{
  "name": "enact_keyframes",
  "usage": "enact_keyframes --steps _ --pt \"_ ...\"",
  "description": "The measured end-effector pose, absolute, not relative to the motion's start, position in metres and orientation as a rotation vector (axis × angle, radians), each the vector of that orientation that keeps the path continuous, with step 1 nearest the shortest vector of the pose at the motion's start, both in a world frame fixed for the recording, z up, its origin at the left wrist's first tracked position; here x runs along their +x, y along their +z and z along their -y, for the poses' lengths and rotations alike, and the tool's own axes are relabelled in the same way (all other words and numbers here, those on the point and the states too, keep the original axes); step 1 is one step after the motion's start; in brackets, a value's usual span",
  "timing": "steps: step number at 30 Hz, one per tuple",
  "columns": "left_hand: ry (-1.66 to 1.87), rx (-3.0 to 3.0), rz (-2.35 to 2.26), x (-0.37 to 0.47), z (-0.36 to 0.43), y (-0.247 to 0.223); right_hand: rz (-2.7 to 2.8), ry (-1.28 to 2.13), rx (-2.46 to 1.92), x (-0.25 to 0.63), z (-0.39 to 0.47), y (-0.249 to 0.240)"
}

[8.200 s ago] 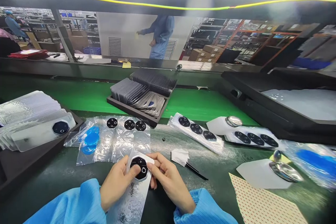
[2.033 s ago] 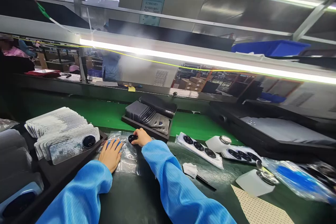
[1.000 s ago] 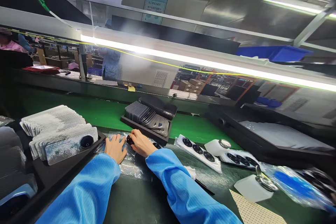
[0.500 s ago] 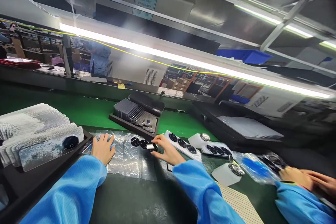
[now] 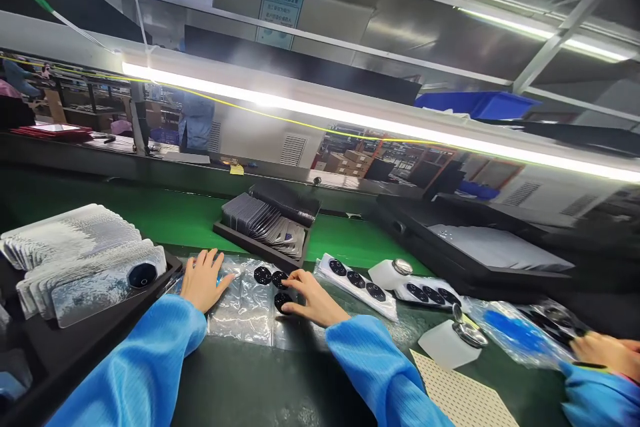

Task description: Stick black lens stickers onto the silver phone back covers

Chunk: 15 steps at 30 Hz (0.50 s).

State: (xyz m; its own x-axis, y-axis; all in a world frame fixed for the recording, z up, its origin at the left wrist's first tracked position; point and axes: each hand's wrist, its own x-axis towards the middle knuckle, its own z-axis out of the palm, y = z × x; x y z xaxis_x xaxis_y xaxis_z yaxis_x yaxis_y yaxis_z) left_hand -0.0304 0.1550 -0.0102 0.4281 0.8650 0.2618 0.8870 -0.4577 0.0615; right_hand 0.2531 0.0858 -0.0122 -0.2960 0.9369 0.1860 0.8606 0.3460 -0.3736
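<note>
My left hand (image 5: 204,280) lies spread on the left part of a clear plastic sheet (image 5: 240,320), with nothing gripped. Three round black discs rest at the sheet's upper right: one disc (image 5: 263,275) by itself, a second (image 5: 279,279) near my right index finger and a third (image 5: 282,302) at my right thumb. My right hand (image 5: 313,299) reaches in from the right, its thumb and index finger apart and touching or very near the discs. A bag with three black discs (image 5: 356,279) lies right of that hand.
At left is a tray of patterned panels (image 5: 90,287). A dark box of thin plates (image 5: 265,230) stands behind my hands. White dispenser bottles (image 5: 447,343) are at right, near a perforated sheet (image 5: 463,393) and another person's hand (image 5: 603,353).
The white piece at my right fingertips no longer shows, and a third disc is now visible by my thumb. The view has shifted slightly. The other person's hand is farther right.
</note>
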Motion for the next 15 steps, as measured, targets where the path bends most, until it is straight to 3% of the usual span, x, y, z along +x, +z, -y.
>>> enact_keyframes --steps 8,15 --pt "-0.382 -2.666 1.627 0.003 -0.19 -0.001 2.29 0.192 -1.791 0.208 -0.151 0.001" --pt "-0.36 -2.754 1.726 0.005 -0.199 -0.005 2.289 0.068 -1.933 0.207 -0.153 -0.009"
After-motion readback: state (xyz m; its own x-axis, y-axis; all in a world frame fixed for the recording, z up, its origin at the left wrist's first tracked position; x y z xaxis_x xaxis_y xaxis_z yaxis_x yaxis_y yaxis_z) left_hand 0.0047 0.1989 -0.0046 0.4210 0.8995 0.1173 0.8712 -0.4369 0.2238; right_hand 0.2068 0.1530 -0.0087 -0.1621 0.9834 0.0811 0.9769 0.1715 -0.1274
